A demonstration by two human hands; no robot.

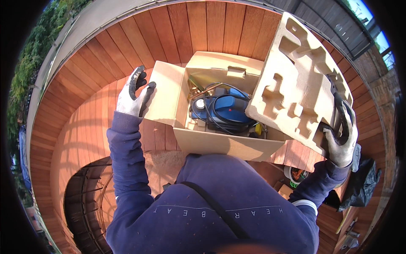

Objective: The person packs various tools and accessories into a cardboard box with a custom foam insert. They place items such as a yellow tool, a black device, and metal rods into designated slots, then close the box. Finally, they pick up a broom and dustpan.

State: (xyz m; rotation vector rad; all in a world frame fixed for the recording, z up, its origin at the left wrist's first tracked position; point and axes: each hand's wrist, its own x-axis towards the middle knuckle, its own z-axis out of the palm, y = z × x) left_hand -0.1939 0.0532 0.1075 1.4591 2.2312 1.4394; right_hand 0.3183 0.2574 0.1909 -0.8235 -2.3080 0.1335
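Observation:
An open cardboard box [228, 143] stands in front of me with its flaps folded out. Inside lies a blue corded power tool [230, 106] with a pale round knob, its black cable looped around it. My right hand [343, 131], in a grey and black glove, grips the lower right edge of a moulded pulp packing tray [292, 95]. The tray tilts over the box's right side and hides that end. By the left flap [163, 95] is my gloved left hand [132, 94], fingers curved and apart, thumb at the flap's edge. Whether it touches cannot be told.
Reddish wooden planks form the curved bench [105, 114] and backrest around the box. A round opening with dark bars [82, 203] lies at lower left. A white container with small items [294, 173] and a black plastic bag [361, 184] are at lower right.

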